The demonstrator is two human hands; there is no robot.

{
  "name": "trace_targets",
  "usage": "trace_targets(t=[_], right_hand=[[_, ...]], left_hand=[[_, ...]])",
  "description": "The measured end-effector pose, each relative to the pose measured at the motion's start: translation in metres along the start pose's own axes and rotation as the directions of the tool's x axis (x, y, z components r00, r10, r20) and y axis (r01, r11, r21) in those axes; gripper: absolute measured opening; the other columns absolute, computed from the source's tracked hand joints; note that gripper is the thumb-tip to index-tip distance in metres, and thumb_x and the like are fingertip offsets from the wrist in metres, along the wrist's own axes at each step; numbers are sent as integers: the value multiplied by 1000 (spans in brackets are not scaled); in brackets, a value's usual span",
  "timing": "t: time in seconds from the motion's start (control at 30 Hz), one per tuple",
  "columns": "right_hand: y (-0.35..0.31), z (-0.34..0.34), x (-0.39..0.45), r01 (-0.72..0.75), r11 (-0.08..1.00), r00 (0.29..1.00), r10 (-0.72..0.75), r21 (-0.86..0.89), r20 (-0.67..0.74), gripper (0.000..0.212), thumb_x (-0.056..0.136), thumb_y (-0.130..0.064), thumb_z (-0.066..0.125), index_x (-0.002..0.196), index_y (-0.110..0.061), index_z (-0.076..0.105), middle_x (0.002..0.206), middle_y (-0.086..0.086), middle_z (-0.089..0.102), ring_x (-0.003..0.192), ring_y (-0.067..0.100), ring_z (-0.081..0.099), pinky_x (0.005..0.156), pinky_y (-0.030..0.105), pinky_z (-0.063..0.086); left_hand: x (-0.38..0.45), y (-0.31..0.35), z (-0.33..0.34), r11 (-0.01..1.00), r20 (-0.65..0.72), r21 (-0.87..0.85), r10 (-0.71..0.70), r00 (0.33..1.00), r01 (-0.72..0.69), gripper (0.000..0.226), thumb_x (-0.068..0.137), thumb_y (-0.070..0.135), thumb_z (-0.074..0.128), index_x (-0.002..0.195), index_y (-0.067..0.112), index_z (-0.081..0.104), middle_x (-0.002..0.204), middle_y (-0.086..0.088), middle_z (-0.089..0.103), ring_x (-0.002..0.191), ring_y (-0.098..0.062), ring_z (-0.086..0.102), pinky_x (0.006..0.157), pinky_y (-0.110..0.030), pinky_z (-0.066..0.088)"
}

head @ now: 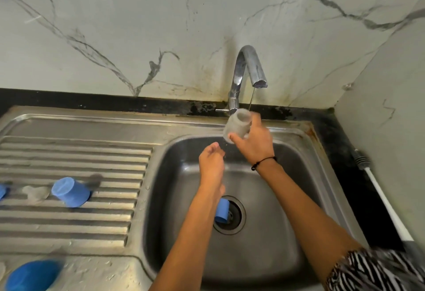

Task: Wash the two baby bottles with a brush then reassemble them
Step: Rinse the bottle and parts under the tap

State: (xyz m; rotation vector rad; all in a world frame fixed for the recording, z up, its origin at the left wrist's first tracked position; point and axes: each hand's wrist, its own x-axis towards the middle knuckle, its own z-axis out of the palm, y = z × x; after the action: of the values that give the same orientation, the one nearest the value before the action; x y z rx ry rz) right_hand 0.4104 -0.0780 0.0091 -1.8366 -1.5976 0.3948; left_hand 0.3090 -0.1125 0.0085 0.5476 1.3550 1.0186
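My right hand (254, 140) grips a clear bottle body (236, 125) and holds it mouth-up under the tap (249, 70), from which a thin stream of water runs. My left hand (211, 160) hovers over the sink basin (287, 198) just left of the bottle, fingers loosely together, holding nothing. A blue piece (222, 211) lies by the drain (231, 214), partly hidden behind my left forearm. On the draining board (69, 152) lie a blue cap (70, 191), a clear teat (35, 193) and another blue piece (2, 190) at the left edge.
A bottle brush (381, 198) with a white handle lies on the dark counter to the right of the sink. A blue round object (32, 275) sits at the bottom left corner. A marble wall stands behind and to the right.
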Motion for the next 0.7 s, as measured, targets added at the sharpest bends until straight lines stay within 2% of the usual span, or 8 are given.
trace_targets(t=[0.07, 0.13, 0.27, 0.4, 0.47, 0.53, 0.6, 0.7], right_hand=[[-5, -3, 0, 52, 992, 993, -40, 111, -108, 63, 77, -27, 72, 128, -8, 39, 117, 12, 58, 99, 31, 60, 81, 41, 52], [-4, -2, 1, 2, 1000, 1000, -2, 9, 26, 62, 77, -28, 72, 126, -8, 40, 116, 14, 59, 102, 33, 59, 82, 40, 50], [1, -1, -3, -18, 999, 1000, 18, 39, 2, 63, 75, -30, 73, 125, -10, 41, 116, 12, 59, 99, 32, 60, 84, 45, 51], [1, -3, -3, -107, 989, 992, 99, 103, 81, 61, 76, -31, 73, 126, -10, 44, 112, 7, 60, 97, 23, 59, 82, 38, 52], [-6, -5, -4, -319, 858, 945, 255, 403, 205, 53, 81, -29, 69, 125, -8, 46, 103, 7, 61, 82, 18, 62, 65, 30, 56], [-8, -7, -7, -537, 600, 842, 343, 593, 416, 41, 88, -34, 59, 119, -7, 50, 85, 11, 62, 60, 17, 59, 47, 25, 52], [-6, -9, -9, -676, 391, 736, 322, 625, 595, 40, 92, -45, 47, 107, -9, 54, 73, 11, 59, 48, 16, 52, 41, 21, 45], [-1, -9, -10, -792, 198, 610, 210, 578, 764, 57, 89, -59, 33, 91, -8, 57, 56, 6, 55, 38, 12, 43, 38, 16, 35]], left_hand=[[3, -2, -1, 1000, 1, -9, 3, 1000, -3, 12, 98, 11, 45, 104, 14, 55, 91, 3, 52, 90, -9, 48, 87, -25, 29], [4, -8, -3, 1000, 15, -23, -12, 1000, 12, 14, 97, 8, 45, 102, 11, 57, 89, -2, 55, 89, -11, 51, 86, -24, 30], [0, -7, -5, 1000, 46, -13, -19, 999, 20, 30, 96, 8, 46, 124, 1, 55, 121, -14, 58, 118, -23, 50, 91, -23, 31], [4, -6, -7, 1000, 30, -4, -6, 1000, 6, 19, 96, 5, 43, 85, 15, 55, 81, 2, 53, 80, -9, 47, 71, -19, 35], [6, -7, -8, 999, 14, -50, 12, 1000, -12, 16, 96, 8, 42, 96, 11, 57, 87, 1, 57, 86, -11, 50, 74, -20, 39], [6, -10, -9, 995, 14, -98, 26, 1000, -25, 22, 97, 16, 41, 107, 8, 58, 103, -5, 62, 101, -17, 54, 88, -26, 42], [4, -10, -11, 993, 14, -109, 45, 999, -43, 32, 100, 24, 39, 120, 7, 58, 122, -8, 60, 116, -19, 52, 104, -33, 37], [2, -6, -12, 991, 16, -114, 70, 997, -67, 38, 102, 25, 34, 129, 7, 55, 130, -7, 57, 122, -19, 51, 105, -31, 34]])
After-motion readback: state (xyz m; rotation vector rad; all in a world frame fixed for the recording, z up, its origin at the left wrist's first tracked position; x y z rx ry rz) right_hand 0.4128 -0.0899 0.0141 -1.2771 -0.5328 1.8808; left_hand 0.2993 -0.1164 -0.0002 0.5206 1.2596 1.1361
